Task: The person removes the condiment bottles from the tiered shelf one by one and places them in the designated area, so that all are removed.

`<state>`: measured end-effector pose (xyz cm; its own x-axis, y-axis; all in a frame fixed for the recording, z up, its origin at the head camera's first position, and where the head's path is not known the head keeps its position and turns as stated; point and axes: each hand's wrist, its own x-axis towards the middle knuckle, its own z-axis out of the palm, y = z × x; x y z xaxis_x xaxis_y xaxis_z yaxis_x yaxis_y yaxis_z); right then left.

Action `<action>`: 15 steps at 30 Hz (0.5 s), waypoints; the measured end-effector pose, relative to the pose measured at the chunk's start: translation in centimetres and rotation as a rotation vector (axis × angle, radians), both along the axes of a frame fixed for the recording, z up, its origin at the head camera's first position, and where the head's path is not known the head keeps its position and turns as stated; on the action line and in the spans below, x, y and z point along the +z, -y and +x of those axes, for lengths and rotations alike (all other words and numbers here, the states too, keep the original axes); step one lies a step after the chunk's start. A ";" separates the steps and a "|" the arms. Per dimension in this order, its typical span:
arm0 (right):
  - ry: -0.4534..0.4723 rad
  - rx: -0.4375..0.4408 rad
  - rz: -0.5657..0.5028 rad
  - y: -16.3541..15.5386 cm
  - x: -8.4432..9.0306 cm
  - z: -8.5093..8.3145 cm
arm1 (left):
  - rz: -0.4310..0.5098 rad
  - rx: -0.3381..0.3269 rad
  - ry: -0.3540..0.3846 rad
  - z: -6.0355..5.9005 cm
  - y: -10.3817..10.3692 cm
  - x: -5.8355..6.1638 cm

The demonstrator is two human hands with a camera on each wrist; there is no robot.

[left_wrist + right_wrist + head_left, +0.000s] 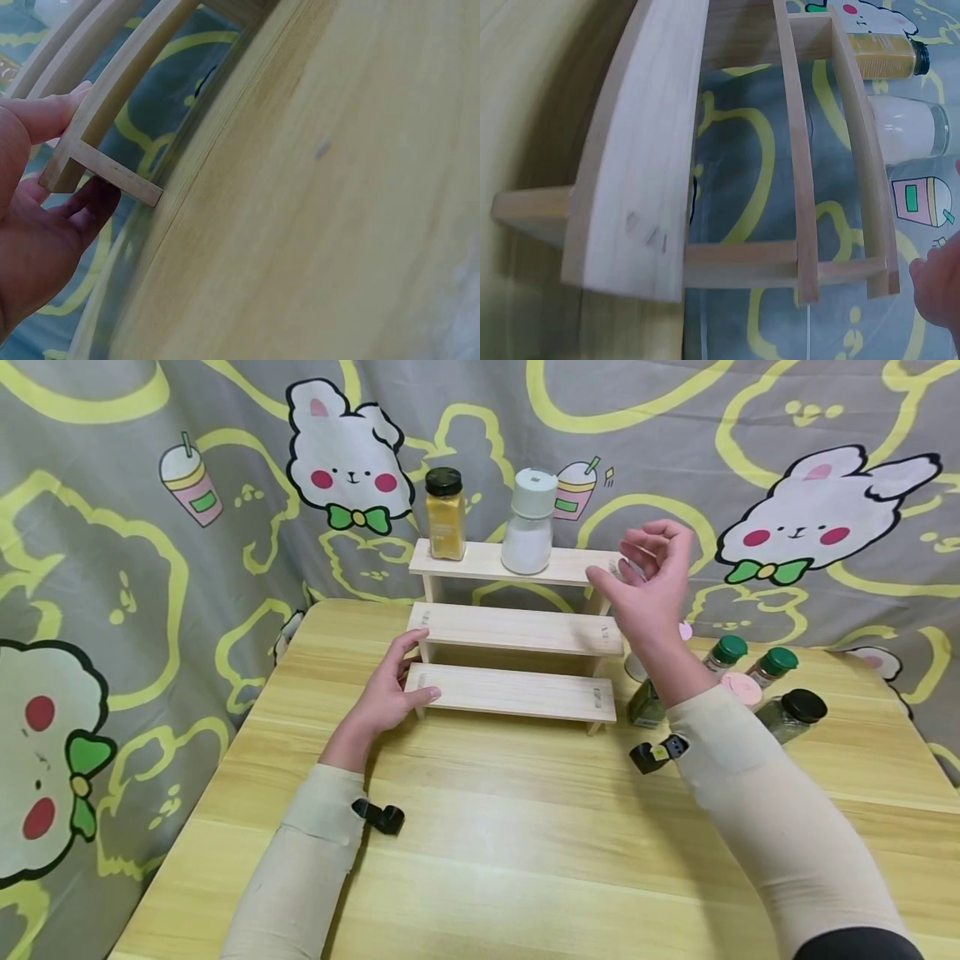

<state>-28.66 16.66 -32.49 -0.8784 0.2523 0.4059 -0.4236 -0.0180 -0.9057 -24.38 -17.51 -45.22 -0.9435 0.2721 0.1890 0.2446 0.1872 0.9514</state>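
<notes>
A three-step wooden rack [517, 628] stands at the back of the yellow table [525, 827]. On its top step are a yellow spice jar with a black lid [446, 515] and a white shaker [529, 522]. My left hand [390, 687] grips the left end of the lowest step, thumb on top; in the left wrist view its fingers [52, 116] curl round the rack's side frame [105, 169]. My right hand [651, 578] hovers by the right end of the top step, fingers loosely curled and holding nothing. The right wrist view shows the rack [652, 172] and both jars [900, 97].
Several green- and black-lidded spice jars [780, 693] stand on the table right of the rack, partly behind my right forearm. A bunny-print curtain [150, 527] hangs behind and to the left. The table's front half is bare wood.
</notes>
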 end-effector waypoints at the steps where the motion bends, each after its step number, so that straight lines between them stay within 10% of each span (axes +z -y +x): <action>1: 0.000 0.005 -0.003 0.2 0.1 -0.1 | 0.002 0.000 -0.001 0.0 0.0 0.0; 15: 0.034 0.053 0.035 2.6 0.9 -2.2 | 0.014 -0.001 0.010 -0.2 0.0 -0.2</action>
<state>-30.91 14.06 -31.62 -0.9037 0.1915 0.3830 -0.3915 -0.0073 -0.9201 -24.58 -17.53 -45.39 -0.9451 0.2703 0.1837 0.2355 0.1736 0.9562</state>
